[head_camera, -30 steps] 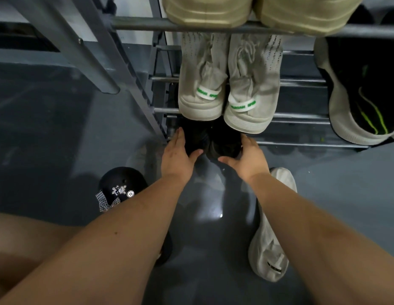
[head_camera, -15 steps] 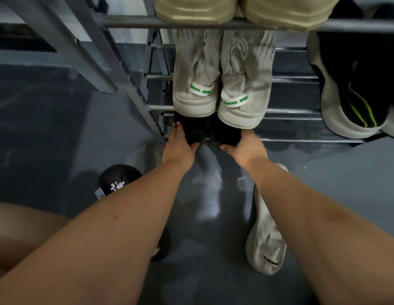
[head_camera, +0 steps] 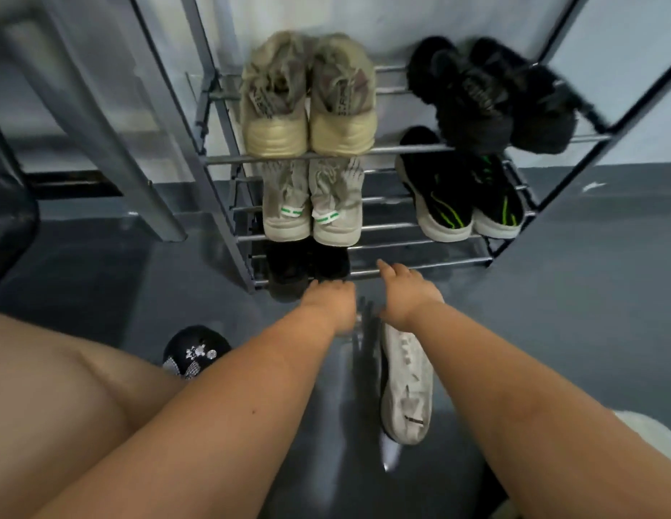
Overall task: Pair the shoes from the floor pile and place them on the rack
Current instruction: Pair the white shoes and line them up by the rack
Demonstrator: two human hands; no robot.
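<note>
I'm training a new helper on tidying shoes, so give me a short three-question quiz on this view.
1. True or false: the black pair sits on the rack's lowest shelf.
2. Which shoe lies on the floor under the right hand? A) white shoe B) furry black slipper C) beige sneaker
3. Fill in: the black shoes with green stripes sit to the ___ of the grey pair with green tabs.

Key: 1 true. 2 A, the white shoe. 3 right. The left hand is at the black pair's heels; whether its fingers touch them is unclear.
</note>
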